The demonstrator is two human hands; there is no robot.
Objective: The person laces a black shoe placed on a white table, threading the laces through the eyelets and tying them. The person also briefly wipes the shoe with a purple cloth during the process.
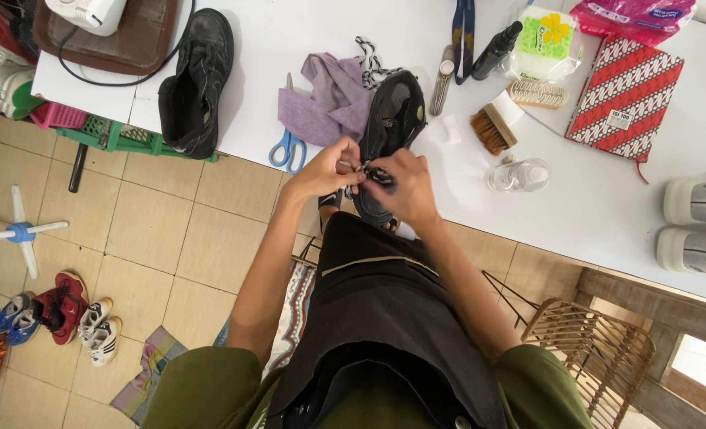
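We look down from above at 2 bare hands meeting over a black shoe (pixel 391 131) that lies at the near edge of a white table (pixel 607 199), its toe hanging toward us over the person's lap. Our left hand (pixel 326 169) and right hand (pixel 404 187) are both pinched closed on a black-and-white patterned shoelace (pixel 374 173) at the near end of the shoe, fingertips almost touching.

Judging by how things lie, the lacing looks only begun: we see lace only at the end nearest us, where the fingers work, and a loose length of it shows past the shoe's far end, beside a crumpled purple cloth (pixel 329 99). The opening of the shoe gapes, dark and unlaced as far as we can tell.

The shoe itself is worn matte black. A 2nd black shoe (pixel 198 79) stands well apart to the left, unlaced. Blue-handled scissors (pixel 288 147) lie just left of the hands; a small brush (pixel 492 127) sits to the right.
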